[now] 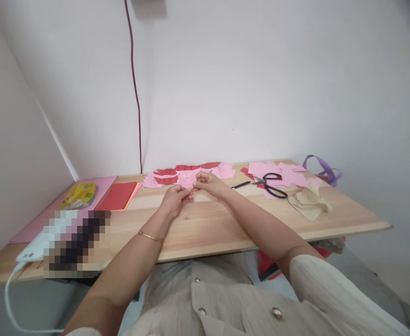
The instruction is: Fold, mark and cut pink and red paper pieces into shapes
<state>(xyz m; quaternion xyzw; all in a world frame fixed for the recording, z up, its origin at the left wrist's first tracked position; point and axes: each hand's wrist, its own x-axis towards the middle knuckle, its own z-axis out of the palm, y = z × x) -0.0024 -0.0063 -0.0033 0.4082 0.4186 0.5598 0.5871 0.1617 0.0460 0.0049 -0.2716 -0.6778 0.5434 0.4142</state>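
A piece of pink paper (186,177) is pinched between my two hands over the middle of the table. My left hand (177,198) has its fingers closed at the paper's lower edge. On the paper's right side, the thumb and fingers of my right hand (208,182) press together. Just behind lie pink cut-out shapes with jagged edges (152,180) and red ones (210,164), in a row along the wall. My fingers cover part of the held paper, so its full outline is hidden.
Right of my hands lie a black pen (241,185), black-handled scissors (274,191), pink paper pieces (292,176), crumpled beige cloth or paper (310,201) and a purple ribbon (325,169). To the left are red sheets (117,196), a yellow packet (80,193) and a white device with a cable (31,249).
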